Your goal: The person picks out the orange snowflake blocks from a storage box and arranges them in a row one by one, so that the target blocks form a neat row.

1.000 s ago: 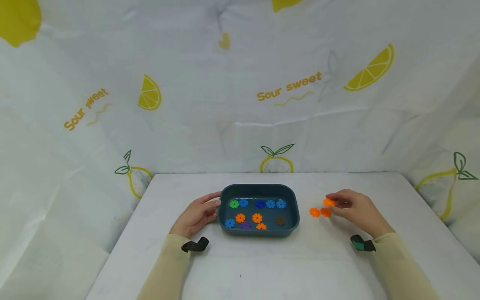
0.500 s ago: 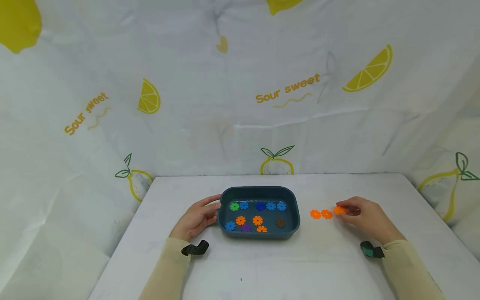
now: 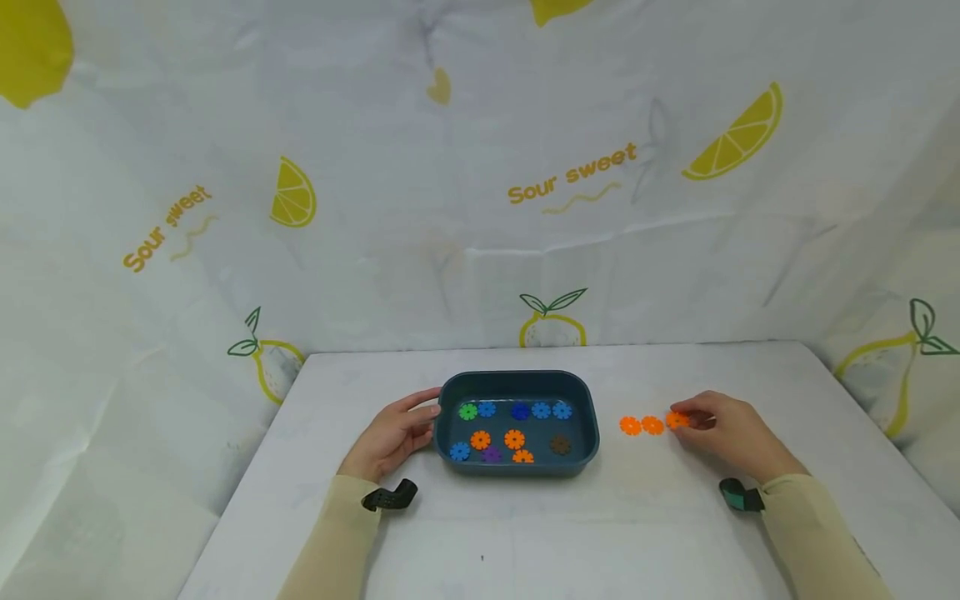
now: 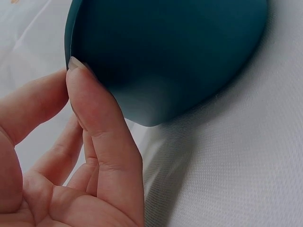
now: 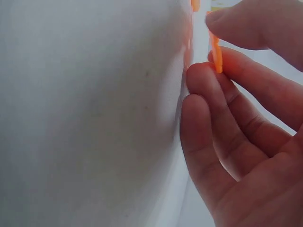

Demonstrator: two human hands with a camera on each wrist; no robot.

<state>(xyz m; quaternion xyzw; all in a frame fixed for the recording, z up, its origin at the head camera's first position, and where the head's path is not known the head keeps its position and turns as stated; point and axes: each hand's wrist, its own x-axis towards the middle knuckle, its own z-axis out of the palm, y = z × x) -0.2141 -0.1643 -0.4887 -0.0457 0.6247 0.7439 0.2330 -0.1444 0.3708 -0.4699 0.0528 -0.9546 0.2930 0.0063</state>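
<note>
"Who has hold of what?"

"Thumb and fingers of a right hand pinch an orange disc, closed to little more than its thickness, apparently just off the white tabletop. The left hand grips the left rim of a tray between thumb and forefinger."

"And what is new?"

"A second ago that disc was held just beyond the near disc; now it is right of it, in line with it and the outer disc. It reads as an orange row of three taking shape."

"The materials?"

"Thin, notched discs, seemingly plastic. The tray is smooth, dark teal and round-cornered, holding loose discs of several colours. Behind hangs a creased, lemon-printed cloth."
</note>
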